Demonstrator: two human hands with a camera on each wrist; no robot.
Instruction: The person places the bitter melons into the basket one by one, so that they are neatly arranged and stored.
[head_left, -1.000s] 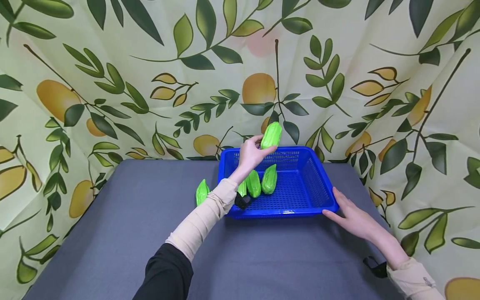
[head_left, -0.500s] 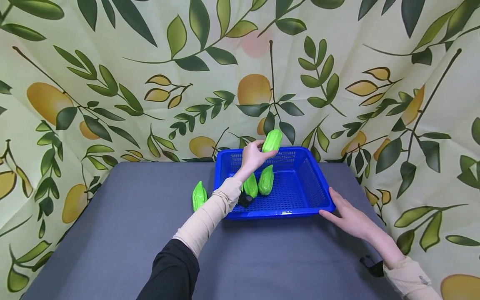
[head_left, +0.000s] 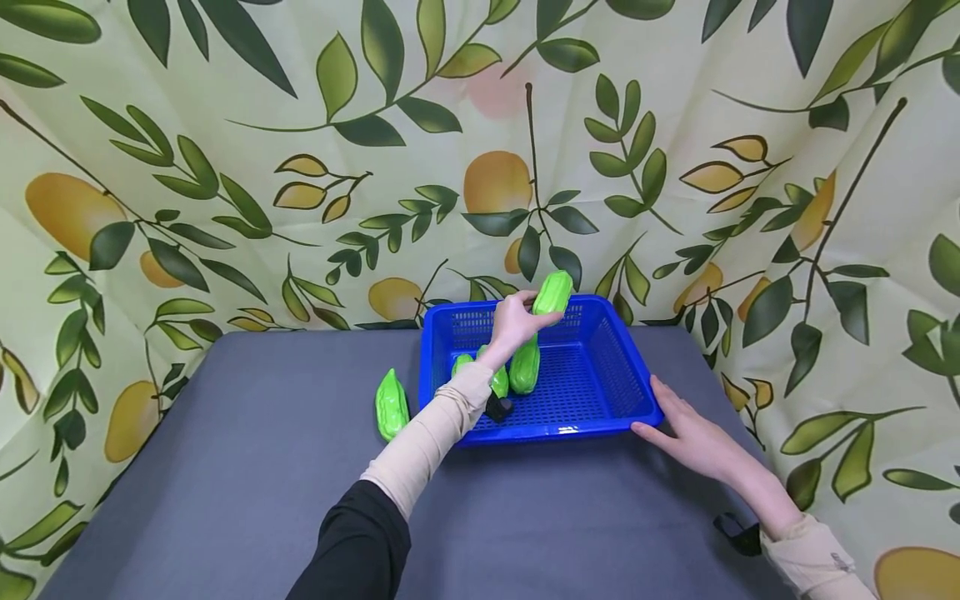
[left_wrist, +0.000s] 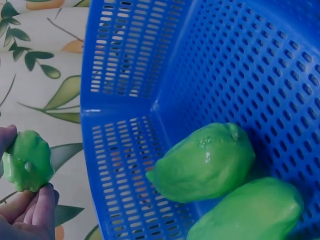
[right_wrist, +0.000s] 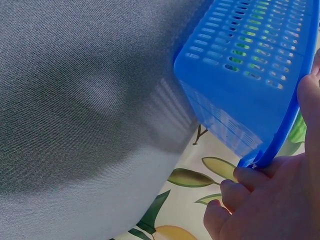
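Note:
My left hand [head_left: 517, 321] pinches a green ridged gourd [head_left: 553, 292] between thumb and fingers. It holds the gourd above the far part of a blue plastic basket [head_left: 562, 432]. In the left wrist view the held gourd [left_wrist: 29, 162] shows its lobed end with a small stub. Three similar gourds lie at the basket's left side, partly hidden behind my left wrist; the rightmost gourd [head_left: 525, 367] shows best. My right hand [head_left: 693, 429] holds the basket's near right corner, thumb on the front rim and fingers along the right side.
Another green gourd [head_left: 392, 406] lies on the grey tabletop [head_left: 285, 467], left of the basket. A leaf-and-fruit patterned cloth [head_left: 420, 100] hangs behind the table and along both sides.
My left hand has moved right across the basket and lowered a little with the gourd. My right hand stays at the basket corner. The view has shifted slightly.

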